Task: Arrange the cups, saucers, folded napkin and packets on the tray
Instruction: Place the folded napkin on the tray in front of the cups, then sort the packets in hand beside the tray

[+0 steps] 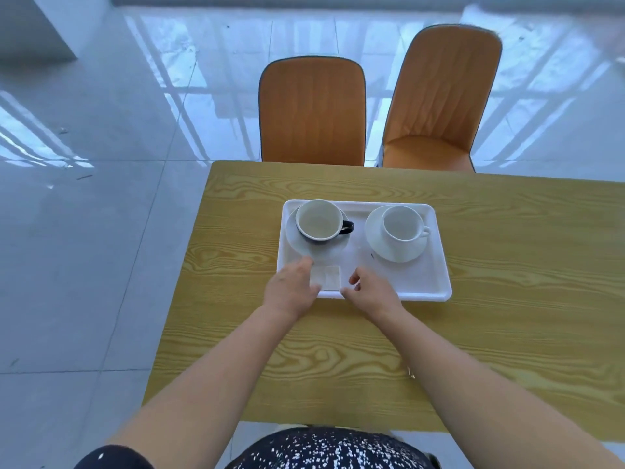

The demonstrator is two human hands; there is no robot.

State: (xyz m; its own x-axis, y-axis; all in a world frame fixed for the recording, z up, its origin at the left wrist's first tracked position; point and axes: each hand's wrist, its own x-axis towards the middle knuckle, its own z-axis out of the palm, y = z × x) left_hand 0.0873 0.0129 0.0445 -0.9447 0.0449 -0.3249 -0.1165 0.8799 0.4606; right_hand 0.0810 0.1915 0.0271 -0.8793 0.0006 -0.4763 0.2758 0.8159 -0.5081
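Observation:
A white tray lies on the wooden table. At its back left a dark cup with a white inside stands on a white saucer. At the back right a white cup stands on a second saucer. A white folded napkin lies at the tray's front left. My left hand touches the napkin's left edge with relaxed fingers. My right hand hovers at the napkin's right side with loosely curled fingers, holding nothing. No packets are visible.
The wooden table has its left edge near the tray. Two orange chairs stand behind the far edge. A small shiny object lies on the table by my right forearm. Glossy tiled floor surrounds the table.

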